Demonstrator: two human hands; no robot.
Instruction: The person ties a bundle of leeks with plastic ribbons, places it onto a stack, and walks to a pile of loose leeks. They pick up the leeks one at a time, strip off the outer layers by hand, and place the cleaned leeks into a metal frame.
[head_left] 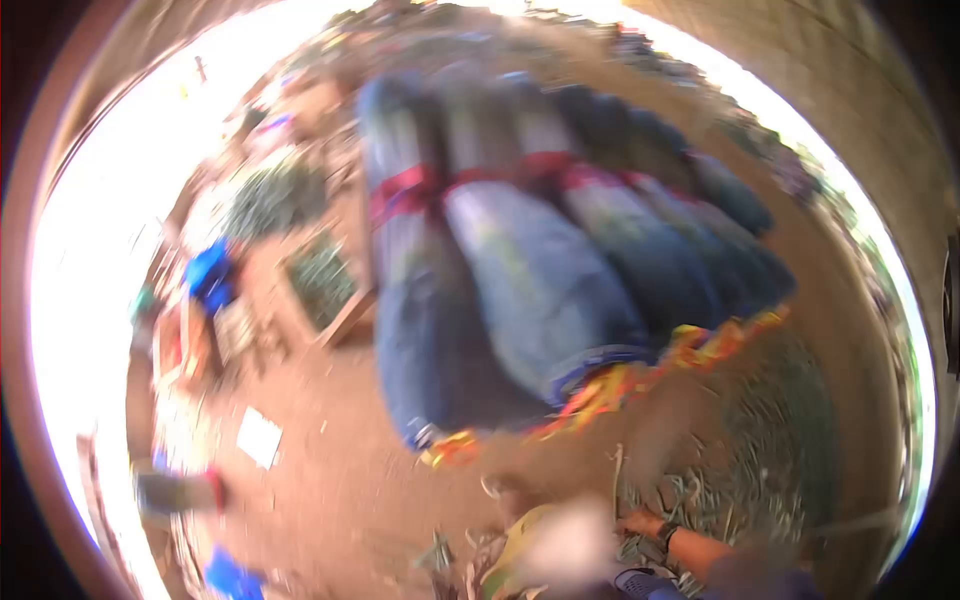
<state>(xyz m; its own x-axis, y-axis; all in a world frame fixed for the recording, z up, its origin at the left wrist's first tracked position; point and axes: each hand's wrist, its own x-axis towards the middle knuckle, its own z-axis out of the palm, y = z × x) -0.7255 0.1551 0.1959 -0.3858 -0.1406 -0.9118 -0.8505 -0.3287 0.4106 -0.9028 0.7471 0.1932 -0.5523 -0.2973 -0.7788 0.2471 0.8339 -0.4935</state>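
At the lower right, my right hand [640,522] reaches in from the bottom edge, with a dark band on its wrist. Its fingers are closed together, and a thin stalk [618,470] rises from them. Cut green stems [710,500] lie scattered on the ground beside this hand. Beyond it, large bundles in blue wrapping [550,280] stand side by side, tied with red bands [405,190] and edged in yellow and orange at their near ends. My left hand is not visible. Motion blurs much of the view.
A wooden crate with green stems [290,275] stands left of the bundles, near a green heap [275,200]. Blue plastic [208,275] and a white sheet [260,437] lie farther left. Another banded bundle [175,492] is at the lower left.
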